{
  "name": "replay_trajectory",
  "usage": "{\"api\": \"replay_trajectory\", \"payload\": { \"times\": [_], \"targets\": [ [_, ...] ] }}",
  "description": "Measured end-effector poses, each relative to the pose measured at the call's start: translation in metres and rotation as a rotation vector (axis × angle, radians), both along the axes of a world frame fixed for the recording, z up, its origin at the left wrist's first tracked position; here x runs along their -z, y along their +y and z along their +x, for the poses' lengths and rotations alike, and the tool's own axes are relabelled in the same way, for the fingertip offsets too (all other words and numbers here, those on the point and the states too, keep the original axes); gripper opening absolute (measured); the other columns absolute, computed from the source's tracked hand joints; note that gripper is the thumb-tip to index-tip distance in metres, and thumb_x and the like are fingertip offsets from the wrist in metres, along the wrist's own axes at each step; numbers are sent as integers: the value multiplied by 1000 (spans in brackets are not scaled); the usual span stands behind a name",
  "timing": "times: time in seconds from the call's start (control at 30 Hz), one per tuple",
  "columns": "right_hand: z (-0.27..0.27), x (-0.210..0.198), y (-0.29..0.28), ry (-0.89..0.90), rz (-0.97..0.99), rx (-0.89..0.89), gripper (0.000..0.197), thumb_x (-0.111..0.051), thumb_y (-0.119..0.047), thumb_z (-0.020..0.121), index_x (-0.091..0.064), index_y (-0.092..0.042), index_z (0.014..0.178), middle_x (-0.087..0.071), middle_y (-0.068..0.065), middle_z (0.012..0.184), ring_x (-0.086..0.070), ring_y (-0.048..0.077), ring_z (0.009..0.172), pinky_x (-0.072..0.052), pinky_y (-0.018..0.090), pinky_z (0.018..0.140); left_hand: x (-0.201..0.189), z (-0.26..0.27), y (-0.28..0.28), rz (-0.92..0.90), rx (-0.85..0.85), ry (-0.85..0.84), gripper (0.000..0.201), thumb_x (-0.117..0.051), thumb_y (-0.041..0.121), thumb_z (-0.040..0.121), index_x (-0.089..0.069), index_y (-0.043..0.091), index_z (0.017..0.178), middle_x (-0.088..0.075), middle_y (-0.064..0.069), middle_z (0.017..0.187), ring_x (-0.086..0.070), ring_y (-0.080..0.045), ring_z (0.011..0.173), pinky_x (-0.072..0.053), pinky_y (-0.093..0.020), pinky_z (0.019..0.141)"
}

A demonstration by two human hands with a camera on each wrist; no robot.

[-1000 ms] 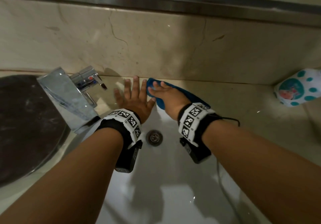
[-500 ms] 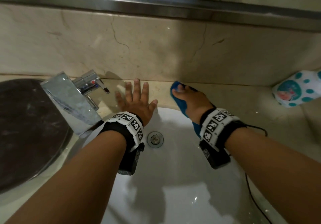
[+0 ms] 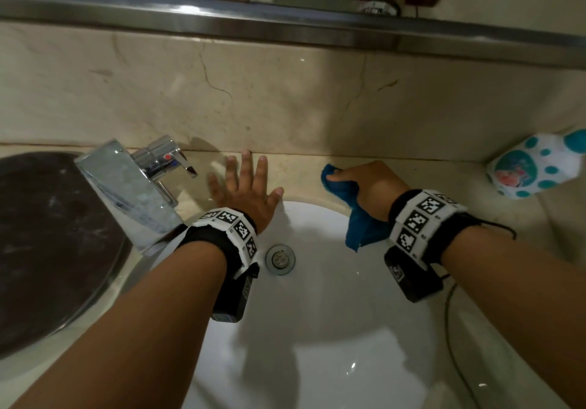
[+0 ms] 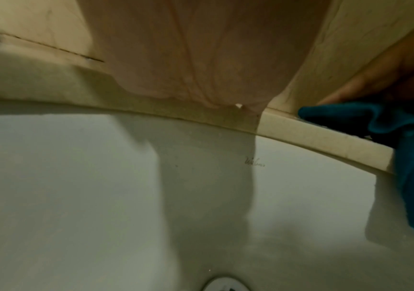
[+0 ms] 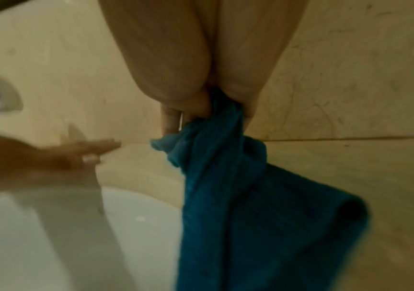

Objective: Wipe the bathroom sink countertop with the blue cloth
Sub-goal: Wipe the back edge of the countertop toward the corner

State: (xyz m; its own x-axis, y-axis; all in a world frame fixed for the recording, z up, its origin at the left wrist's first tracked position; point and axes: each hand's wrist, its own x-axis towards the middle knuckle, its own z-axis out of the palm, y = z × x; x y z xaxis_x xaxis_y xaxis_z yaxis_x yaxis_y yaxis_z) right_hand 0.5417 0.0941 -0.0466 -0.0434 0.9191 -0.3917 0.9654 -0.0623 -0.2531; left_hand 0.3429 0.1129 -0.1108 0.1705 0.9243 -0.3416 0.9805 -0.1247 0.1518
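Tap [image 3: 133,183] stood leftmost; the left hand [image 3: 244,191] lay flat, fingers spread, on the counter [image 3: 301,170]. Right hand [image 3: 369,186] gripped the cloth [image 3: 361,218], whose tail seemingly hung over the basin [image 3: 317,313], so strokes might miss the counter.

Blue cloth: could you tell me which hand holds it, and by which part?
The right hand grips the blue cloth by its bunched upper end; the rest hangs loose.

bare forearms; black wristbands [image 3: 222,243]; white square-coded markers; black camera boxes
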Motion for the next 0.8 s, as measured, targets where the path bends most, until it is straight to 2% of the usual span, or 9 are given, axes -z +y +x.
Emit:
{"api": "replay_trajectory", "payload": {
  "times": [0.07,0.13,0.33,0.43,0.5,0.53,0.57,0.63,0.8],
  "targets": [
    [-4,-13,0,65,27,-24,37,-50,4,89,-60,-9,122,-61,7,113,-52,24,111,-43,27,86,-1,0,0,-4,-1,5,66,-14,55,96,16,28,148,24,-1,155,19,-28,144,9,-57,111],
    [-8,-19,1,277,88,57,52,-40,13,85,-60,-15,124,-58,5,127,-50,22,121,-36,23,98,-1,1,0,-17,-2,11,66,-13,55,96,17,28,148,25,0,155,20,-28,143,9,-57,111],
    [-17,-51,7,642,336,26,62,-34,20,77,-64,-14,119,-59,-8,115,-53,3,110,-42,12,95,-2,0,0,-20,-3,32,66,-12,56,96,19,29,147,26,0,155,20,-27,143,10,-56,111],
    [-8,-27,5,602,349,52,49,-43,16,82,-63,-11,119,-59,-8,112,-53,-3,104,-37,-1,90,-1,1,1,-23,-2,36,66,-11,56,96,19,29,147,27,1,155,21,-27,143,10,-56,111],
    [-3,-4,-4,491,297,-2,24,-55,2,87,-66,-7,106,-63,0,100,-59,7,97,-41,10,93,0,0,1,-32,-1,33,65,-11,56,96,20,29,146,28,1,154,22,-27,143,10,-56,111],
    [0,7,-7,416,239,18,16,-57,-2,87,-66,-6,100,-63,5,102,-58,15,106,-39,21,101,1,0,1,-29,-1,28,65,-11,56,96,20,29,146,28,1,154,22,-26,143,10,-56,111],
    [7,19,-9,320,193,-37,21,-54,-1,89,-65,-6,107,-60,9,117,-51,21,121,-31,26,109,1,0,1,-22,-1,21,65,-11,56,96,19,29,147,27,1,154,22,-26,143,10,-56,111],
    [12,33,-11,256,109,-53,43,-43,0,94,-49,-12,134,-38,4,148,-30,19,139,-12,17,111,2,0,0,-9,-3,14,65,-12,55,96,18,29,147,27,1,155,21,-26,143,11,-56,111],
    [-4,38,-2,70,123,-25,48,-38,-30,99,-30,-22,146,-17,1,157,-16,19,145,-12,26,116,1,0,1,-18,-9,9,65,-12,55,96,19,30,146,27,2,154,22,-26,143,11,-56,111]
  ]
}}
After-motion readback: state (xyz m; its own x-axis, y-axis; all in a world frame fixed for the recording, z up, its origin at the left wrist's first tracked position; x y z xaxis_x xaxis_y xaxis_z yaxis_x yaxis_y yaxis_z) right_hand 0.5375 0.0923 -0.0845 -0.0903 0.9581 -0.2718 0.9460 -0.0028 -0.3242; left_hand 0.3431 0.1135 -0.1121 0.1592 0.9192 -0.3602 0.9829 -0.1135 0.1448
